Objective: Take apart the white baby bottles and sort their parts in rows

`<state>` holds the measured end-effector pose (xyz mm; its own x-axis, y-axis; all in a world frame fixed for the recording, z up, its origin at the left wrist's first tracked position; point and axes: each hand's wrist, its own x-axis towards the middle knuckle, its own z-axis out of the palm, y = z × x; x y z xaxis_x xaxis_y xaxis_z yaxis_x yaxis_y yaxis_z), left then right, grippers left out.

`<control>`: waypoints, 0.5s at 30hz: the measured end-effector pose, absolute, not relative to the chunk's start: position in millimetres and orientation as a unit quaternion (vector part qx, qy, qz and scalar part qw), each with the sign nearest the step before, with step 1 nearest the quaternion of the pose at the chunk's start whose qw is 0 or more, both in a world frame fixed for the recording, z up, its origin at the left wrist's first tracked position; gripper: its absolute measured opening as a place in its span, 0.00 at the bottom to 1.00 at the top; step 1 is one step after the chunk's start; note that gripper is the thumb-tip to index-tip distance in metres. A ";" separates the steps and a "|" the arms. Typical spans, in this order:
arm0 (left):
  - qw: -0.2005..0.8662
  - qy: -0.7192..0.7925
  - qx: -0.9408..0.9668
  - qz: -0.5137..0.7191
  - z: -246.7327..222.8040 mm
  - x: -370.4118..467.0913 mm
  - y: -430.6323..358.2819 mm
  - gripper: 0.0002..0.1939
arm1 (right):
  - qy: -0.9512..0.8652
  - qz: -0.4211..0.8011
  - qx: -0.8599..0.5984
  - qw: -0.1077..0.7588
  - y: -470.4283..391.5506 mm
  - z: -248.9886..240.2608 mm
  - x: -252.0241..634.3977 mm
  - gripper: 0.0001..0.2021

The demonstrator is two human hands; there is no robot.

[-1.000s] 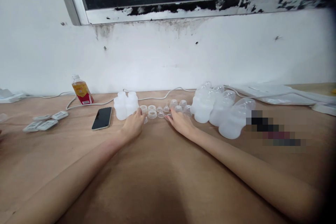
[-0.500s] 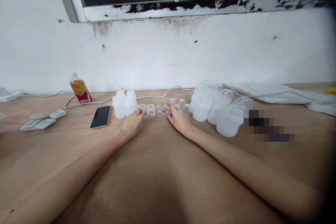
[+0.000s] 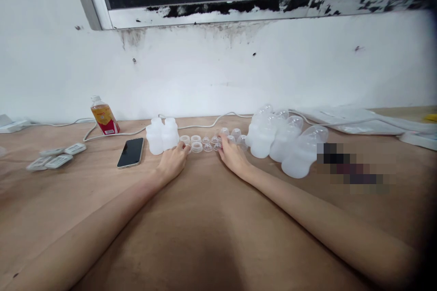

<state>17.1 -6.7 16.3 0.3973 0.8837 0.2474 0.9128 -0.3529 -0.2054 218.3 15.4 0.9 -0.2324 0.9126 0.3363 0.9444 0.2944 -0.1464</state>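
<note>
My left hand (image 3: 173,159) rests on the table with its fingers curled against the nearest left screw ring, which it mostly covers. Pale screw rings (image 3: 196,147) stand in two short rows beside it. To their right come clear bottle nipples (image 3: 207,146) in matching rows. My right hand (image 3: 234,157) lies at the right end of these rows, thumb and forefinger apart, touching the nipples there. Behind its fingers are several small clear domes (image 3: 236,132). White bottle bodies (image 3: 162,136) are grouped left of the rings; on the right stand white bottles with clear domed caps (image 3: 297,157).
A phone (image 3: 130,152) lies left of the bottle bodies, with a drink bottle (image 3: 105,116) behind it. Several small flat packs (image 3: 58,161) lie farther left. A white cable (image 3: 218,121) runs along the wall. Plastic bags (image 3: 351,122) lie at the back right.
My right thumb and fingers have shifted very slightly at the nipples, and the nearest nipple there sits a touch farther left. My left hand has hardly moved.
</note>
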 end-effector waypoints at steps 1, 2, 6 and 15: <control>0.158 -0.546 -0.821 -0.046 16.3 17.2 -6.9 0.13 | -0.783 -0.044 -0.593 0.181 14.5 2.0 217.4 0.21; 0.160 -0.545 -0.822 -0.046 16.4 17.3 -7.0 0.13 | -0.782 -0.046 -0.595 0.179 13.2 4.4 216.1 0.21; 0.160 -0.543 -0.823 -0.041 17.7 18.1 -7.8 0.13 | -0.776 -0.089 -0.609 0.141 2.9 33.6 213.5 0.20; 0.137 -0.557 -0.819 -0.035 23.5 21.3 -11.8 0.14 | -0.655 -0.278 -0.699 0.062 -24.0 122.7 256.1 0.17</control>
<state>21.3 -11.8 23.5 0.3776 0.9017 0.2105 0.9211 -0.3426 -0.1850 256.1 -24.0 122.7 -0.0138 0.8821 0.4709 0.9514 -0.1334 0.2777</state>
